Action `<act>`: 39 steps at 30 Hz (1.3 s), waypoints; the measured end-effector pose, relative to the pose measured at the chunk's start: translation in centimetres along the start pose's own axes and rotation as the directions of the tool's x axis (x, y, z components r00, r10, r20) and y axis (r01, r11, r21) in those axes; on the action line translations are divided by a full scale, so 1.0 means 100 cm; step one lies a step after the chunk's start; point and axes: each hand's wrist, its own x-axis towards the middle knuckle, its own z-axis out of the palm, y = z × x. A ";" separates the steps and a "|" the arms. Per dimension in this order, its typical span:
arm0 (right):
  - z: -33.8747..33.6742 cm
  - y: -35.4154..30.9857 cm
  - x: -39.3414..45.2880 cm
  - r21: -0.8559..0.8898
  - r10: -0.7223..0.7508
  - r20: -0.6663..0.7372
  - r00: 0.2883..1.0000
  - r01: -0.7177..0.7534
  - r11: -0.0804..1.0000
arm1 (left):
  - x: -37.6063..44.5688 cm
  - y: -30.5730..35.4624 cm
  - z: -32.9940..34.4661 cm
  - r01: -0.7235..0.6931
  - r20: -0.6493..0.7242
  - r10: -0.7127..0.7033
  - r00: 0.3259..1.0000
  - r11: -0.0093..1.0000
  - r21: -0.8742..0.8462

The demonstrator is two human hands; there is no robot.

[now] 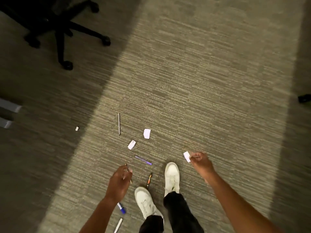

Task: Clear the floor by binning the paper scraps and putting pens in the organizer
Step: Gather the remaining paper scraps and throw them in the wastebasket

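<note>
Person standing on carpet (pixel 202 81), both hands low in frame. Right hand (pixel 201 161), lower right of centre, is pinched closed on a white paper scrap (pixel 186 156) that sticks out to its left. Left hand (pixel 118 181), lower centre-left, is closed around a thin pencil (pixel 128 172) held up off the floor. Step in hand looks like gathering: best done by keeping each pinch firm and adding more items to the same hand, paper right, pens left, so sorting stays clean at the bin and organizer; neither of those is in view. Still on the floor: purple pen (pixel 143 160) just above and between the hands, orange pen (pixel 149 180) right beside the left hand near the shoes (pixel 171 175), blue marker (pixel 121 207) and white pen (pixel 118 225) under the left forearm at bottom centre, long thin pen (pixel 119 123) mid-frame. Scraps: larger scrap (pixel 147 133) and folded scrap (pixel 131 144) above the purple pen, small scrap (pixel 76 128) well off to the left in shadow. Office chair base (pixel 64 31) upper left, clear of it all. Frame is motion-blurred, so finger detail is rough.
</note>
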 end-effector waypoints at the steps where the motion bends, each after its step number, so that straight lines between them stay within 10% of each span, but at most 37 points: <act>1: 0.009 0.011 0.019 -0.034 -0.004 0.002 1.000 0.004 0.999 | 0.018 -0.012 0.011 0.014 0.023 -0.014 1.000 1.000 0.023; 22: 0.151 0.234 0.269 -0.328 -0.009 -0.078 0.997 -0.017 0.944 | 0.264 -0.245 0.178 -0.082 0.105 0.044 0.994 0.917 0.391; 35: 0.180 0.259 0.327 -0.446 -0.195 -0.126 0.973 0.120 0.887 | 0.348 -0.251 0.228 -0.003 -0.102 0.089 0.991 0.770 0.638; 39: 0.188 0.240 0.320 -0.382 -0.266 -0.064 0.962 0.223 0.897 | 0.338 -0.250 0.235 -0.026 -0.104 0.089 0.991 0.870 0.492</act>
